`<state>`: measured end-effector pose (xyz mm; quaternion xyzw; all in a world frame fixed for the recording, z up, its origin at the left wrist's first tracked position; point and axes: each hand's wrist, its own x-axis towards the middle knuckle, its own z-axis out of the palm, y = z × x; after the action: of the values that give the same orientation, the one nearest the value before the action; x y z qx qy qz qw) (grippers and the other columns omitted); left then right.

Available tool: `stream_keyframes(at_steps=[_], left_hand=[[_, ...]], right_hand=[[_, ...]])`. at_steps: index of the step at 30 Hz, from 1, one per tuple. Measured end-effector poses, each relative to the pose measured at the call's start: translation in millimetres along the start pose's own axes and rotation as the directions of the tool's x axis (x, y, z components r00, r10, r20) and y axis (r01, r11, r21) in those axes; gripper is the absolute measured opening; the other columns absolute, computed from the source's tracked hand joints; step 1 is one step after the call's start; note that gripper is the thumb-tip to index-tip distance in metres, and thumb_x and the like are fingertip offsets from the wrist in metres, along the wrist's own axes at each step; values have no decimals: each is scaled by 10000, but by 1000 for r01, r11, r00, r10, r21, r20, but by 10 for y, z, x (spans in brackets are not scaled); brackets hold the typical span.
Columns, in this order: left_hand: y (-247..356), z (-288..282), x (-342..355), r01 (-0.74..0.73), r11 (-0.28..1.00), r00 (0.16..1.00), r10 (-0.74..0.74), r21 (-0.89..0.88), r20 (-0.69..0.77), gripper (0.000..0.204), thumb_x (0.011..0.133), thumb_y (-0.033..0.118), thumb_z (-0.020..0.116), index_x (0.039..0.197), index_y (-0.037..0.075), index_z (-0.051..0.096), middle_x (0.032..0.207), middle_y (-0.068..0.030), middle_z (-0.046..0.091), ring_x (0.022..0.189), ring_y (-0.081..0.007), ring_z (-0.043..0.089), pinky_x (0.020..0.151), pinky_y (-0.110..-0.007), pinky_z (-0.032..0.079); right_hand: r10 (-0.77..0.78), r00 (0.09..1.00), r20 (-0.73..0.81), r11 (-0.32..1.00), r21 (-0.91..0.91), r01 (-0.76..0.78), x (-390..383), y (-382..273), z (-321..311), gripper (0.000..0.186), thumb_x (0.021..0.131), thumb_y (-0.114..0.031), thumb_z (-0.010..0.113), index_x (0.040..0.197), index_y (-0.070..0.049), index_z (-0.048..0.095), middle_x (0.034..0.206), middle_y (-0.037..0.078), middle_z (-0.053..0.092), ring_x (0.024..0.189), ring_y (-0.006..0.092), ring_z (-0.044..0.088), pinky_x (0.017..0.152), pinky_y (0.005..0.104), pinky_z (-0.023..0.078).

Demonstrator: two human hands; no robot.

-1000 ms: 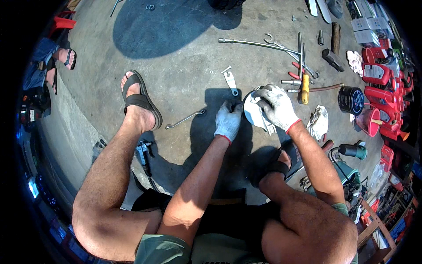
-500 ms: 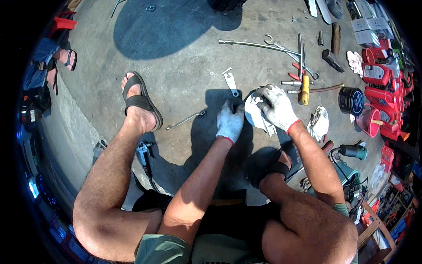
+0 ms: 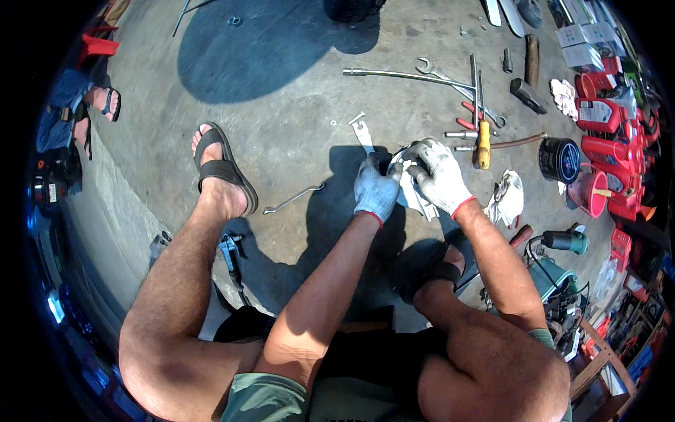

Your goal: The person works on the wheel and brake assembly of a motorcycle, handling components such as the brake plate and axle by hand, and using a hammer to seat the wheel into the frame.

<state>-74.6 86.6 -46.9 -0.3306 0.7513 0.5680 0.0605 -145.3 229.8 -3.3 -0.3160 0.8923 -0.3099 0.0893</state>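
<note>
Both my hands wear white knitted gloves with red cuffs, close together over the floor. My right hand (image 3: 437, 174) is closed on a pale metal part (image 3: 410, 195) with a rounded edge and narrow strips at its lower end; its exact kind is hard to make out. My left hand (image 3: 376, 186) meets that part from the left, fingers bent and thumb against its upper edge. The gloves cover much of the part. Just beyond the left hand lies a short flat metal lever (image 3: 363, 135), with a bolt (image 3: 357, 118) at its far end.
A ring spanner (image 3: 294, 200) lies left of my hands. To the right are a yellow-handled screwdriver (image 3: 484, 145), a long-handled T-shaped wrench (image 3: 411, 77), a hammer (image 3: 529, 96), a crumpled rag (image 3: 506, 197) and a black tub (image 3: 560, 160). A blue air tool (image 3: 229, 254) lies by my left leg.
My left hand has moved right and slightly forward, onto the pale metal part. My right hand stays on the part, its fingers drawn further in. The view has shifted slightly.
</note>
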Motion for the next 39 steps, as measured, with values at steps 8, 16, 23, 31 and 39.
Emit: stream_keyframes(at_steps=[8, 16, 23, 31, 39], left_hand=[[113, 24, -21, 30, 997, 998, -27, -64, 56, 293, 867, 125, 668, 1129, -5, 645, 1068, -142, 696, 985, -233, 658, 880, -343, 502], [-13, 8, -74, -32, 982, 999, 36, -187, 16, 342, 823, 169, 736, 1119, 17, 653, 1098, -144, 676, 1031, -270, 639, 921, -375, 493], [-2, 27, -188, -133, 968, 990, 139, 213, -13, 526, 815, 188, 725, 1285, 34, 544, 1297, -193, 557, 1209, -354, 526, 1026, -422, 432], [3, -29, -204, -183, 948, 979, 199, 260, -37, 467, 818, 179, 692, 1242, 31, 562, 1228, -202, 595, 1159, -350, 561, 1002, -428, 444], [-23, -258, 121, -142, 946, 899, 246, 292, -361, 196, 870, 164, 618, 1029, 50, 610, 1008, -177, 643, 965, -365, 619, 851, -448, 490]], right_hand=[[48, 999, 4, 997, 52, -48, -24, 90, -4, 261, 764, -71, 617, 1021, -38, 643, 1010, 180, 604, 1041, 370, 567, 924, 440, 448], [175, 984, 40, 976, 125, -179, 35, 86, -193, 360, 772, -37, 620, 1129, -75, 616, 1052, 158, 594, 1042, 350, 573, 913, 415, 469], [49, 991, 128, 996, 62, -58, 97, 54, -252, 443, 780, -61, 653, 1217, -110, 602, 1123, 149, 590, 1080, 351, 565, 945, 421, 460], [132, 986, 104, 981, 131, -145, 62, 83, -202, 396, 795, -61, 637, 1188, -92, 615, 1121, 165, 596, 1094, 354, 563, 953, 421, 456], [434, 872, -225, 855, 408, -320, -263, 232, -196, 261, 826, 7, 618, 1083, -17, 651, 1006, 144, 676, 957, 264, 657, 846, 343, 506]])
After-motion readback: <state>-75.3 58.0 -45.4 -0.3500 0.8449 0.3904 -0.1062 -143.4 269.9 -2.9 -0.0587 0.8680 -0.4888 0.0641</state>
